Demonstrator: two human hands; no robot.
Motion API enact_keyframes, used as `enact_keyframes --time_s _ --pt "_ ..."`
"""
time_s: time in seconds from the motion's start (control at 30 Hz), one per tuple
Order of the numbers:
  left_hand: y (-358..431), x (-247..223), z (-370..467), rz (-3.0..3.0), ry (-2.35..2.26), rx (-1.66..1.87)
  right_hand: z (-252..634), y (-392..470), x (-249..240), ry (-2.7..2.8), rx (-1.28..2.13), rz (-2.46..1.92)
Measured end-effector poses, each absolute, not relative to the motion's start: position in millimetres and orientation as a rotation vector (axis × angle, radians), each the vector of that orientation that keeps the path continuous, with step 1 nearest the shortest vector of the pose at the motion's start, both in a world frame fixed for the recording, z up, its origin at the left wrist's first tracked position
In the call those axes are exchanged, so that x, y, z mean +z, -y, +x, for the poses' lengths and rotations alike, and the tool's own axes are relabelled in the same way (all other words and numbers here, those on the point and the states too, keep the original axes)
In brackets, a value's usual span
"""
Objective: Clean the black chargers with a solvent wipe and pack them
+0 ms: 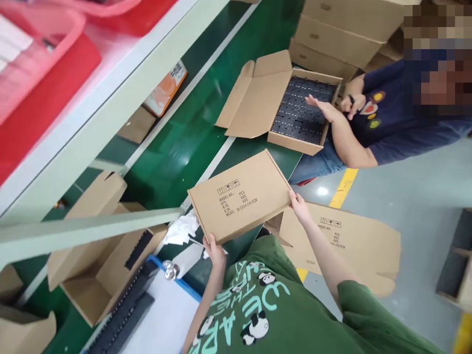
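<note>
a red bin [70,78] holds something white [11,42]; left fingers [211,241] and right fingers [298,200] clasp a closed carton [241,196].

The box [243,196] is smooth, matt cardboard with flat printed ink; the carton [258,103] behind is plain matt cardboard too. The bench [177,157] has a smooth, glossy surface, and the bins [73,73] are shiny plastic. The tissue [181,229] is crumpled paper, the knob [170,270] polished metal, the shirt [309,302] matt cloth, the jeans [317,165] denim, the floor [416,182] smooth with a sheen
</note>
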State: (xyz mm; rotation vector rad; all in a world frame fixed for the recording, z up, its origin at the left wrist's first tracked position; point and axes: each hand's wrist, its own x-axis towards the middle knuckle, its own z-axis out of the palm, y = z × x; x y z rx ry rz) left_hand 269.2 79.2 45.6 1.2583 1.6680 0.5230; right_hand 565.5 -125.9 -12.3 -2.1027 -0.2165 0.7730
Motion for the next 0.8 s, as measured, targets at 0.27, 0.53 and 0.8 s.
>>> enact_keyframes --time_s 0.27,0.53,0.8 --pt "-71.6 45.1 255.6 1.148 -1.543 0.679 548.9 138.0 11.1 0.308 0.761 -2.148" --pt "-72.3 93.0 257.8 1.281 -1.449 0.782 568.4 135.6 60.6 0.328 0.649 -2.344" --pt "-155.1 176.6 274.6 1.609 -1.479 0.662 617.1 89.3 141.9 0.379 0.33 -2.719"
